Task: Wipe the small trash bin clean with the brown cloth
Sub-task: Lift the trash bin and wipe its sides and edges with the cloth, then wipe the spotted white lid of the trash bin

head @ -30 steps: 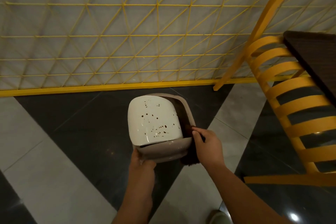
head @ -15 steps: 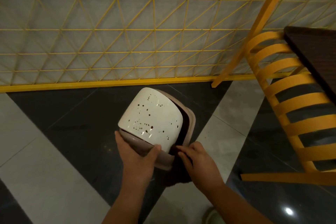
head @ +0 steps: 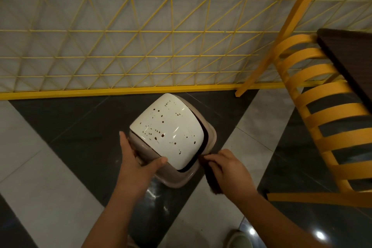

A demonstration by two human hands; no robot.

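The left hand [head: 138, 164] grasped the rim of the small trash bin [head: 171, 133]. The right hand [head: 227, 173], beside it, clutched the brown cloth [head: 212, 181]. No writing was readable.

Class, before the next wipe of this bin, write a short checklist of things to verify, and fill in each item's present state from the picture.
1. Left hand grips the trash bin at its rim: ok.
2. Right hand holds the brown cloth: ok.
3. Cloth touches the bin's rim: ok.
4. White lid clean: not ok, dark specks show on it.
5. Bin standing on the floor or lifted: cannot tell.
6. Yellow chair apart from the bin: ok.
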